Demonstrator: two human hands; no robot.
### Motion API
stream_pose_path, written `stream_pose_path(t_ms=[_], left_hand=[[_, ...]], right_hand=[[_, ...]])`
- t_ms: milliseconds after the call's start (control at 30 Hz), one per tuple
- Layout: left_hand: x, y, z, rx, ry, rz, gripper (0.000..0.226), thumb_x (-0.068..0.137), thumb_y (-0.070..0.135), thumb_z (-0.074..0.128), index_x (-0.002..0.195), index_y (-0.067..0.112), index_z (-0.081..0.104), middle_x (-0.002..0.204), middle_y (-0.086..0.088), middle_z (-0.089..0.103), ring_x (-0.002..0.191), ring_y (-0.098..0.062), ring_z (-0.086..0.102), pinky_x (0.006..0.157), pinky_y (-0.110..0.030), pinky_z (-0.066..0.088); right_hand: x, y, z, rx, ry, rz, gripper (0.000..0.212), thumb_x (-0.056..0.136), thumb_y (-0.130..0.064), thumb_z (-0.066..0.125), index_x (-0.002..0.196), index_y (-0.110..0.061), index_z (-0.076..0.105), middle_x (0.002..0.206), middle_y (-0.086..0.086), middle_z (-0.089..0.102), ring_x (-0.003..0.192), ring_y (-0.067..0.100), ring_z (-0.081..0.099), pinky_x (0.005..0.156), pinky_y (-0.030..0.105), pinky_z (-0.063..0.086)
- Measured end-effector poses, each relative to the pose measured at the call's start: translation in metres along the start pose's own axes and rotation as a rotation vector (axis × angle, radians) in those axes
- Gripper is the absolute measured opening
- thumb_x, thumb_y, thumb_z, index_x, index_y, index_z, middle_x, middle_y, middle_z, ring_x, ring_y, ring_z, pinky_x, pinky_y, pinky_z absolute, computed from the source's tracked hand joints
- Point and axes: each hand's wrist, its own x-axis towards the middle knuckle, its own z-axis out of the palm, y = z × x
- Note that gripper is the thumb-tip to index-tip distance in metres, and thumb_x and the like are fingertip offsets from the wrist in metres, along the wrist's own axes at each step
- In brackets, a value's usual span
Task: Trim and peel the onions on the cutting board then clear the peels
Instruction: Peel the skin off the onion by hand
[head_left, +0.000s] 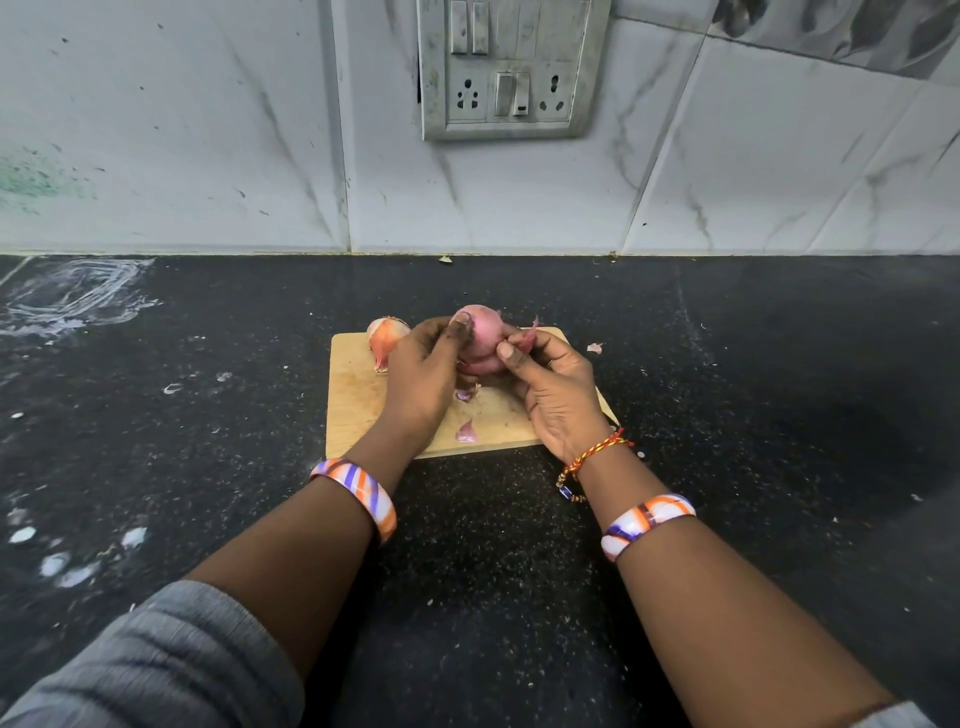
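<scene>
Left hand: the left hand grips the pink onion from the left, thumb laid over its top.
Right hand: the right hand pinches a strip of peel at the onion's right side, between thumb and fingers.
Pink onion: held above the far middle of the cutting board, centre of the frame.
Unpeeled onion: lies on the board's far left corner.
Peel scraps: lie on the board between the wrists; one more scrap lies on the black table right of the board.
Wall: a switch panel at upper centre.
</scene>
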Motion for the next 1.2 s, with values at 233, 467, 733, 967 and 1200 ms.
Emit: stream_pose_path(t_ms=[233, 467, 733, 967, 1200], left_hand=[[0.001, 0.006, -0.001, -0.197, 0.137, -0.053, 0.025, 0.099, 0.029, 0.037, 0.094, 0.018, 0.058, 0.095, -0.017, 0.059, 0.080, -0.033, 0.059, 0.061, -0.040, 0.055], [-0.004, 0.008, 0.001, -0.097, 0.090, -0.024, 0.015, 0.086, 0.030, 0.061, 0.085, 0.015, 0.060, 0.082, -0.005, 0.064, 0.074, -0.020, 0.063, 0.056, -0.026, 0.055], [-0.004, 0.002, -0.004, -0.051, -0.032, 0.028, 0.035, 0.085, 0.018, 0.064, 0.115, 0.000, 0.062, 0.108, -0.018, 0.067, 0.100, -0.026, 0.065, 0.089, -0.038, 0.053], [-0.003, 0.001, -0.001, 0.071, 0.116, 0.055, 0.021, 0.088, 0.009, 0.058, 0.106, 0.001, 0.066, 0.094, -0.014, 0.069, 0.071, -0.013, 0.065, 0.075, -0.032, 0.056], [-0.008, 0.007, 0.002, 0.120, 0.103, 0.078, 0.012, 0.079, 0.005, 0.069, 0.090, 0.009, 0.065, 0.081, 0.001, 0.065, 0.066, -0.006, 0.063, 0.058, -0.017, 0.053]], right_hand=[[0.003, 0.005, -0.002, -0.173, 0.049, -0.038, 0.030, 0.075, 0.027, 0.053, 0.073, -0.003, 0.054, 0.080, 0.011, 0.059, 0.079, 0.017, 0.062, 0.083, 0.029, 0.054], [0.002, 0.002, -0.003, -0.366, -0.069, 0.024, 0.075, 0.067, 0.010, 0.073, 0.119, -0.039, 0.053, 0.126, 0.012, 0.055, 0.119, 0.036, 0.051, 0.099, 0.053, 0.044], [-0.004, -0.002, 0.002, -0.243, -0.102, 0.020, 0.058, 0.077, 0.016, 0.060, 0.127, -0.012, 0.052, 0.113, 0.013, 0.059, 0.101, 0.028, 0.063, 0.075, 0.036, 0.058], [-0.004, -0.003, -0.001, -0.224, -0.100, 0.011, 0.057, 0.077, 0.017, 0.059, 0.123, -0.016, 0.054, 0.120, 0.010, 0.055, 0.097, 0.018, 0.064, 0.072, 0.037, 0.059], [-0.007, -0.007, 0.005, -0.223, -0.074, 0.038, 0.055, 0.075, 0.016, 0.062, 0.123, -0.010, 0.055, 0.107, 0.003, 0.059, 0.084, 0.010, 0.065, 0.064, 0.026, 0.059]])
